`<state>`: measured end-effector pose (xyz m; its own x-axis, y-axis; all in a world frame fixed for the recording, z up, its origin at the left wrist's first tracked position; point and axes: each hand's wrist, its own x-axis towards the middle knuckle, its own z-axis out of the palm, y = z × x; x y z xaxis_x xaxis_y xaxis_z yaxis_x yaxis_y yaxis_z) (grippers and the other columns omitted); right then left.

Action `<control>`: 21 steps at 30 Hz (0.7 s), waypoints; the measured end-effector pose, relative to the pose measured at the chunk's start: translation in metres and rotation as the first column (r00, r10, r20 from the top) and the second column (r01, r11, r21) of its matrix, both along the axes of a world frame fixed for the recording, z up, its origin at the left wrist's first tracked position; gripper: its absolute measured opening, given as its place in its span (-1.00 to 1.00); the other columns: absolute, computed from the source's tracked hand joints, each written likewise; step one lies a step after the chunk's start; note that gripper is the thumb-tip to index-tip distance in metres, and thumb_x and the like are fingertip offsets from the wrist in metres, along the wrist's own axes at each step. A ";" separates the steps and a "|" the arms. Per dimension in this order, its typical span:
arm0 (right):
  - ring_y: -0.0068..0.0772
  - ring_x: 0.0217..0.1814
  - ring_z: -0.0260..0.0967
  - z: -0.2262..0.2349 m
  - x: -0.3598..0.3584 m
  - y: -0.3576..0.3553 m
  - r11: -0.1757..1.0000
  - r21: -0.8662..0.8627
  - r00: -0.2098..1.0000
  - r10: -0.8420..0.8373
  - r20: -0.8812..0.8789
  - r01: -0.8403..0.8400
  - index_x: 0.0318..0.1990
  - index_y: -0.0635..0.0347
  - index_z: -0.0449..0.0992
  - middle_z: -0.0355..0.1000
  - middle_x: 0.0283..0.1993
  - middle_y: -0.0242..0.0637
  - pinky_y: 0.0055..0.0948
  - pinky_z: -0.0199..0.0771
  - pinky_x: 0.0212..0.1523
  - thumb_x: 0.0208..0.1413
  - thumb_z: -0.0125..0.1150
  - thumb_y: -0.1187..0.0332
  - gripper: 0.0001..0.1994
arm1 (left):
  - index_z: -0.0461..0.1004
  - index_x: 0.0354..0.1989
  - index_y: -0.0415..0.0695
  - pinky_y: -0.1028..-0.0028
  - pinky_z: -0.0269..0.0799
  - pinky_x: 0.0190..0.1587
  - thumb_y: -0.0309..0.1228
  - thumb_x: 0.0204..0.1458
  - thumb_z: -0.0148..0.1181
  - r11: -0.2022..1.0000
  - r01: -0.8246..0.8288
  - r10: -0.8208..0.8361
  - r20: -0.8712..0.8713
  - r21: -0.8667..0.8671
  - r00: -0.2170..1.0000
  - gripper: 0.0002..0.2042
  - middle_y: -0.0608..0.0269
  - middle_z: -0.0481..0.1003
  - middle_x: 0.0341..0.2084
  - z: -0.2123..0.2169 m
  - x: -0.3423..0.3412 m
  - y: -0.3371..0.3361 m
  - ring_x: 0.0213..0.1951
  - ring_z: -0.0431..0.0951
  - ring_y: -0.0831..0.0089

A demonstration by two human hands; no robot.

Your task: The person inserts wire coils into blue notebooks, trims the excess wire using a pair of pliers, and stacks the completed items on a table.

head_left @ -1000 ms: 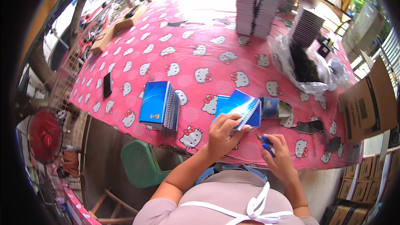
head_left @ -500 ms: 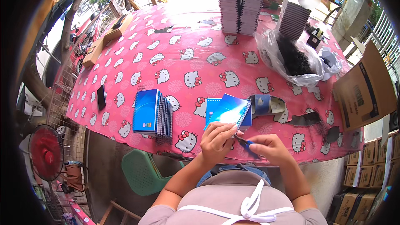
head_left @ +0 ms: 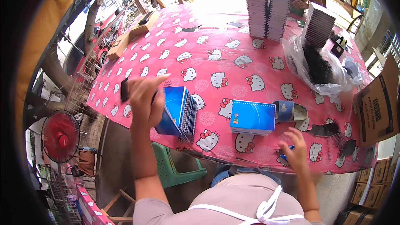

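Left hand [head_left: 146, 100] moved to notebooks [head_left: 176, 102], black tangle [head_left: 318, 66] in bag [head_left: 339, 80]

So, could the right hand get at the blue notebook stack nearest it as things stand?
Probably yes: the right hand is near the blue notebook stack, with only pink tablecloth visible between them, though the blue-handled tool at that hand might hamper a grip.

The pink desk [head_left: 262, 155] holds small blue notebooks [head_left: 253, 114], tall notebook piles [head_left: 257, 14], a black phone [head_left: 124, 89] and a plastic bag [head_left: 338, 73].
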<state>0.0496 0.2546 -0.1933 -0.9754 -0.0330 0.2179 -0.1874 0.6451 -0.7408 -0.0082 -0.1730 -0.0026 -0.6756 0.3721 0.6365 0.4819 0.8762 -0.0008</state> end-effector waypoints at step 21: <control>-0.57 -0.44 0.34 0.045 -0.083 -0.053 0.954 -0.221 0.968 -0.160 0.192 0.201 -0.24 0.34 0.39 0.46 -0.40 -0.33 -0.50 0.36 -0.40 -0.03 0.35 0.50 -0.75 | 0.32 0.21 -0.06 0.34 0.29 0.10 -0.49 0.02 0.26 0.558 -0.298 -0.381 0.558 0.775 0.737 -0.47 0.20 0.40 0.09 -0.145 -0.007 0.143 0.08 0.41 0.40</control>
<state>-0.0338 0.2013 -0.1482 -0.9834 0.1794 0.0289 0.0575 0.4581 -0.8871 -0.0154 -0.0295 -0.1473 -0.9949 -0.0039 0.1010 0.0950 0.3057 0.9474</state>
